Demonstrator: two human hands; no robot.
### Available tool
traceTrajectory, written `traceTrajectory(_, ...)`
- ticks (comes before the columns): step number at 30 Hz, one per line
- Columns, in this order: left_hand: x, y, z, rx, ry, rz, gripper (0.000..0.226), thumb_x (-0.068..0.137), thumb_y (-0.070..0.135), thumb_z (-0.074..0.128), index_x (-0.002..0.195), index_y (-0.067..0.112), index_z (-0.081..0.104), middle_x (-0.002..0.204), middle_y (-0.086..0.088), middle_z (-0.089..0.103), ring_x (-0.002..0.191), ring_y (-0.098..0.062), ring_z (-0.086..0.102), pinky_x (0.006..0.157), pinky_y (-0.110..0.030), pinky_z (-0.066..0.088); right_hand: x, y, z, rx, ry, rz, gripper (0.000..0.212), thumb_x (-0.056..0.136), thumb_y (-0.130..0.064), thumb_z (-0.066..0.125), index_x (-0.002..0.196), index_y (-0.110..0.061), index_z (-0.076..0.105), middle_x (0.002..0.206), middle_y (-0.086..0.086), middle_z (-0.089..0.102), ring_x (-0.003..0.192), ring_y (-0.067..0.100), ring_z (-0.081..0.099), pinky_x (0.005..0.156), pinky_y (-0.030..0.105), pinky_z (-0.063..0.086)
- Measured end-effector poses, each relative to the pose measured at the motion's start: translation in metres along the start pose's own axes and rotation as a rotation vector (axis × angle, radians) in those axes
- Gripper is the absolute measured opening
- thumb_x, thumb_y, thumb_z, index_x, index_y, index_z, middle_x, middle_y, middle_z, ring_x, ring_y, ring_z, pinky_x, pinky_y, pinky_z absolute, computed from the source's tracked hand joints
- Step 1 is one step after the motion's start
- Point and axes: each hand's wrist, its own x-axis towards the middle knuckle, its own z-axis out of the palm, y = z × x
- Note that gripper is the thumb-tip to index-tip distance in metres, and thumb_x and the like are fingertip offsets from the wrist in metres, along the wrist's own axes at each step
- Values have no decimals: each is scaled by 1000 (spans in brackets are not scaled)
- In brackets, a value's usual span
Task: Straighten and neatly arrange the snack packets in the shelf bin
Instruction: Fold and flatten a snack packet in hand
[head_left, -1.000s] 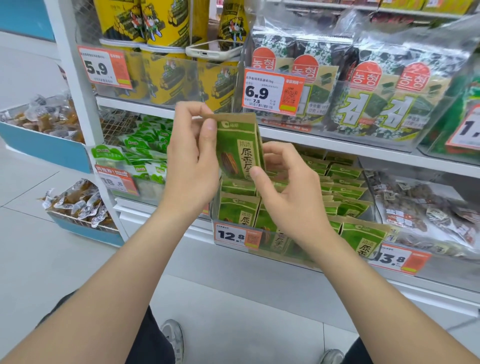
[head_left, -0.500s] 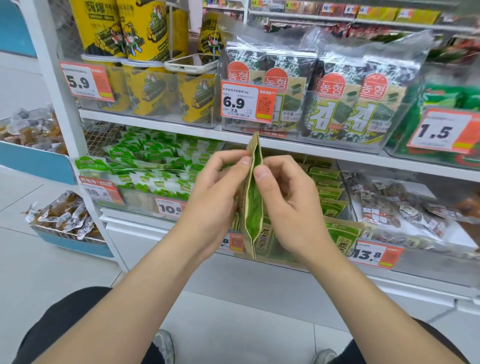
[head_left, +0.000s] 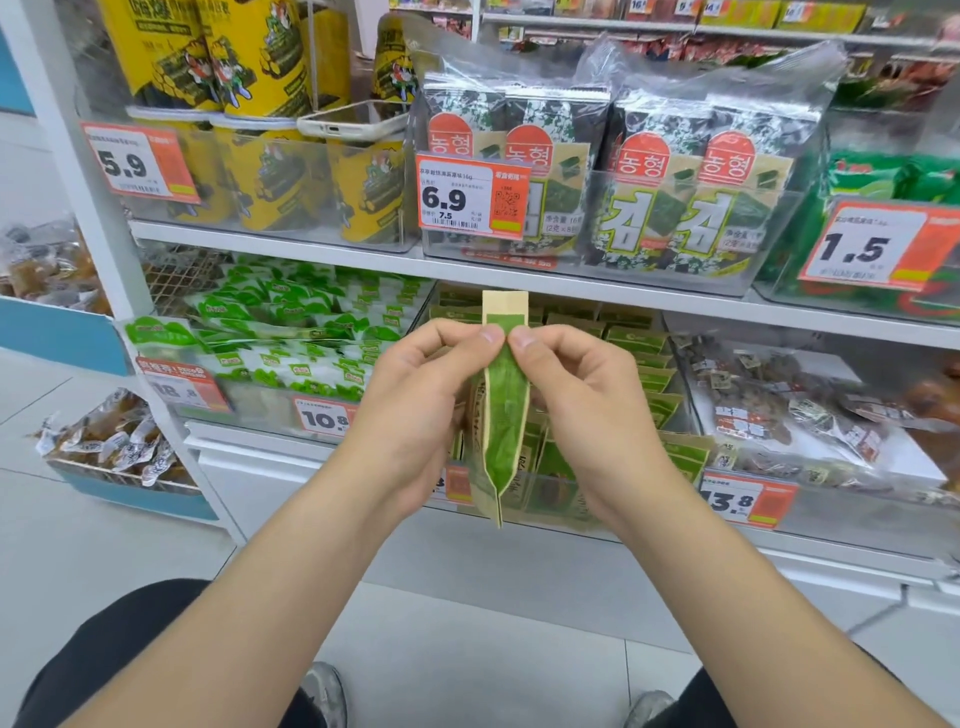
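Shelf bin (head_left: 566, 499) behind; packet (head_left: 503, 415) between left hand (head_left: 415, 415) and right hand (head_left: 587, 415) fingers (head_left: 527, 339).

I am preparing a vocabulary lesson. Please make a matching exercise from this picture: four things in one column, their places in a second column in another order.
Things
1. phone
2. green snack packet
3. 13.8 price tag
4. 1.5 price tag

Places
A. at the front of the lower shelf
B. pinched between the left hand and right hand
C. lying on the yellow canisters
D. at the front of the upper shelf

Pairs: 1-C; 2-B; 3-A; 4-D
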Motion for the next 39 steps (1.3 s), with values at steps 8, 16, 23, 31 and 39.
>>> traceTrajectory(8,2,1,-3,-98,88,23,11,102,18,67,91,19,66,95,-14,72,97,-38,66,85,-56,53,-4,-14,-13,-228,-303,176,38,82,-23,88,113,-22,67,112,10,76,90,14,73,72,24,55)
traceTrajectory(16,2,9,-11,-15,-12,73,30,88,31,74,113,16,66,110,-7,76,96,-23,71,85,-48,56,-5,-10,-10,-126,-157,108,23,88,-20,84,95,-15,63,97,9,77,76,18,71,87,53,59)
traceTrajectory(23,-5,4,-9,105,-42,10,53,79,22,85,129,17,67,122,-10,77,110,-25,76,94,-49,63,-1,-8,-15,-135,-82,-36,22,104,-27,68,96,-9,76,80,6,79,82,26,79,80,51,66)
traceTrajectory(31,1,10,-18,114,-81,-59,39,94,9,75,132,16,71,121,-13,77,111,-33,76,90,-48,63,2,-5,-17,-213,-78,-69,19,107,-22,62,92,-17,72,86,11,79,84,30,79,72,44,67)
traceTrajectory(39,1,11,-19,98,-48,-44,55,87,21,80,140,22,63,125,-13,76,113,-30,75,97,-49,61,3,-6,-21,-200,-148,-90,20,107,-17,61,94,-11,75,88,9,79,86,27,79,77,46,67)
